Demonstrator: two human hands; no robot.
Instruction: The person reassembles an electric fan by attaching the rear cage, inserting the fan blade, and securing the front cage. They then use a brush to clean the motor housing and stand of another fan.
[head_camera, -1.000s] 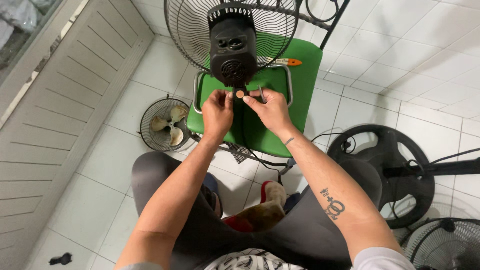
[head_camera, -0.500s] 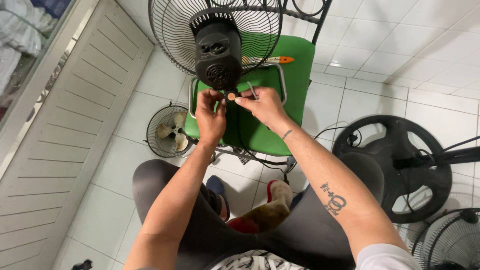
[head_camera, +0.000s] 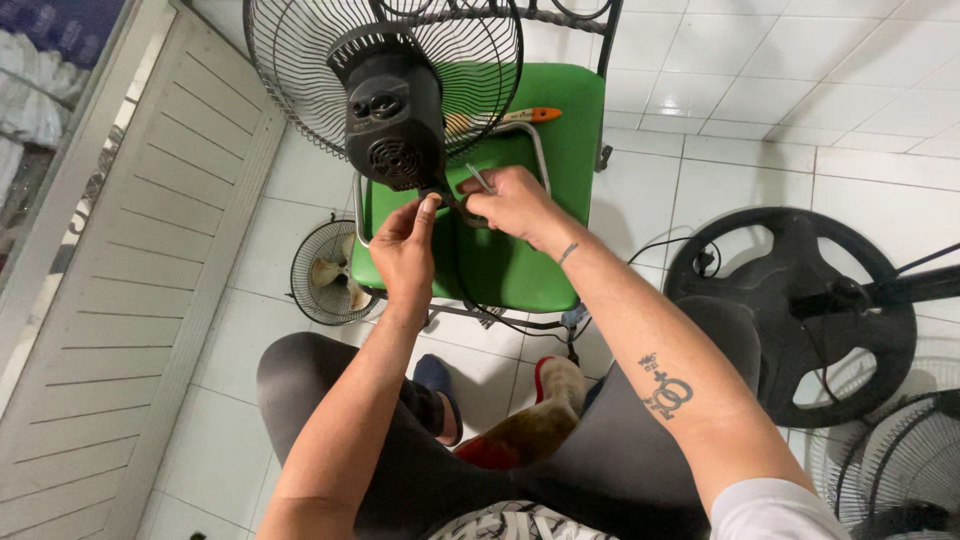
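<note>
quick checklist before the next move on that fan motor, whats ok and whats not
1. Fan motor housing supported: ok, it rests on the green chair seat with the wire guard behind it.
2. Left hand in place: ok, fingers raised to the underside of the housing.
3. Right hand grip: ok, closed on a thin metal tool at the base of the housing.
4. What the tool tip meets: cannot tell, the hands hide it.
5. Orange-handled tool within reach: ok, lying on the seat behind the hands.
6. Cable on the floor away from the feet: cannot tell.
</note>
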